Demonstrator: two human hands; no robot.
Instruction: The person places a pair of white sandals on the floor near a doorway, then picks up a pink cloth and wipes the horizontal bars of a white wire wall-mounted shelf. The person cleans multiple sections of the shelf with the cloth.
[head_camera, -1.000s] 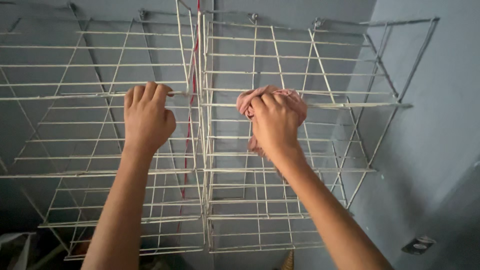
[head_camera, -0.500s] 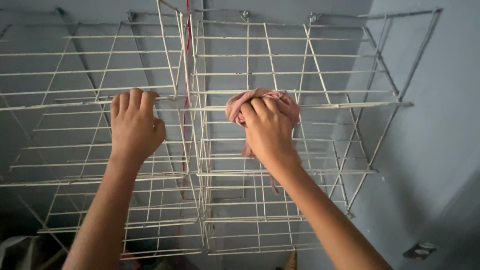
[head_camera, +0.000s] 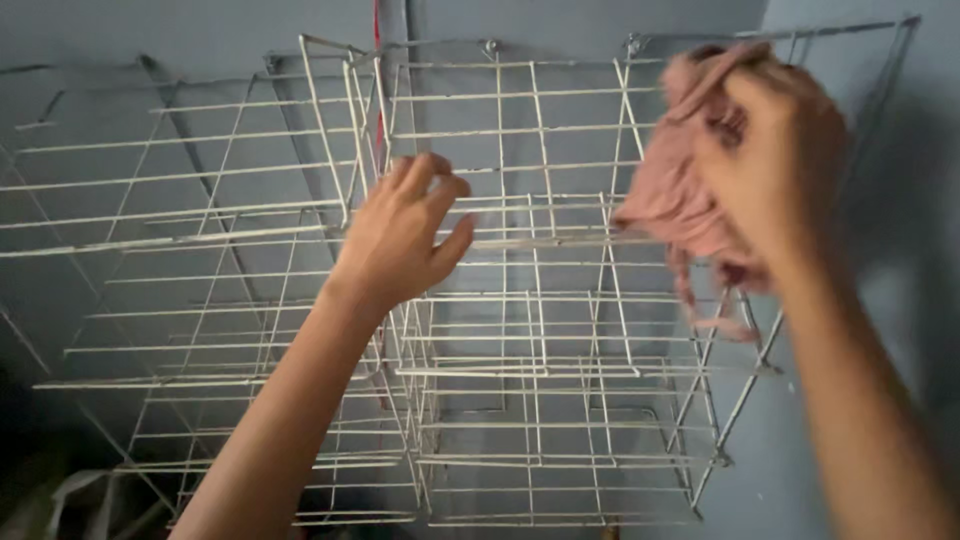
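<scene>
Racks first: far left hangs a white-painted wire-grid shelf rack (head_camera: 170, 240), several tiers, fixed vs. a blue-grey wall (head_camera: 200, 35). Its wires run back to the wall at a slant; bottom left corner is dark, can't tell what's down there.

Next, centre-left: left hand (head_camera: 400, 235), bare forearm coming up from the bottom edge. Fingers loosely spread & curled, thumb out to the right, nothing in the grip. Fingertips sit at the front wires where the two racks meet; touching or just short of them, can't tell. Behind the hand a thin red cord (head_camera: 378, 100) hangs down along the join betw. the racks.

Centre: second white wire-grid shelf rack (head_camera: 540, 300), same build, tiers stacked top to bottom, bare wires throughout.

Right: crumpled pink cloth rag (head_camera: 680, 195), bunched up near the top right corner of that 2nd rack, in front of its upper wires. A strip of it dangles lower down beside the rack's right frame. Right hand (head_camera: 780, 160) is clenched on the rag, fingers wrapped tight over the bunch, arm dropping to the bottom right corner. Hand & rag are motion-blurred, so whether the cloth presses on a wire is not clear.
</scene>
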